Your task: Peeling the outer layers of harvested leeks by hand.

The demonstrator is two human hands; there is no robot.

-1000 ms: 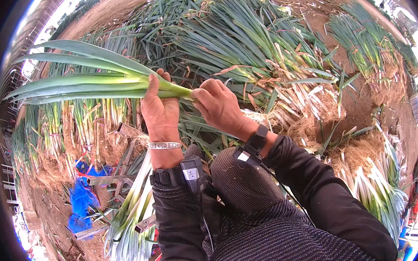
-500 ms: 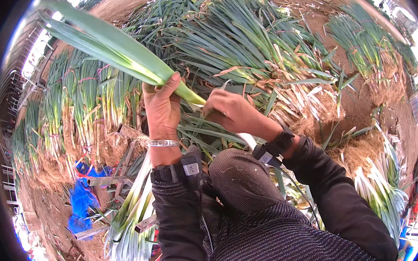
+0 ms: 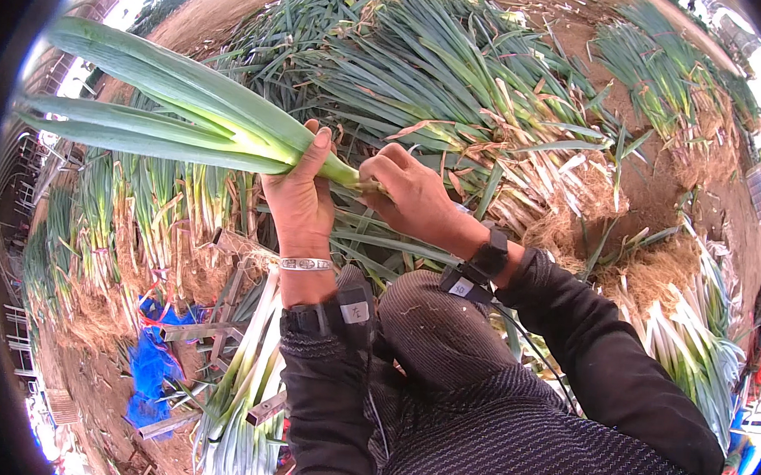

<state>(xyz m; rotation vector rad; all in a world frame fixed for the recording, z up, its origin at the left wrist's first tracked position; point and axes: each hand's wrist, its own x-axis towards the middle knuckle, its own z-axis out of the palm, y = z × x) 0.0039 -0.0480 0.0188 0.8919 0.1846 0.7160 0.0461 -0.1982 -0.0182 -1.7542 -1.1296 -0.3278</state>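
A large green onion point(image 3: 229, 130) lies slantwise in my left hand point(image 3: 300, 188), its broad leaves fanning out to the far left. The left fingers wrap round the stalk just below where the leaves part. At the stalk's pale end, my right hand point(image 3: 410, 195) pinches with bent fingers and touches it. What lies under those right fingertips is partly hidden. Both hands are above my knee point(image 3: 445, 330), close together. Just beyond them lies a big heap of green onions point(image 3: 427, 73), its dry leaves and roots toward the right.
Tied bundles of green onions point(image 3: 153, 204) stand to the left, roots down. Pale-stalked green onions point(image 3: 241, 395) rest on a metal frame point(image 3: 267, 408) at the lower left, near blue plastic point(image 3: 150, 371). More stalks point(image 3: 691, 339) and a rooted bundle point(image 3: 689, 109) lie right.
The green onion has turned, its leaf tips swinging down and spreading apart. My right hand has come in closer on the stalk's end, and a pale strip beneath it is out of sight.
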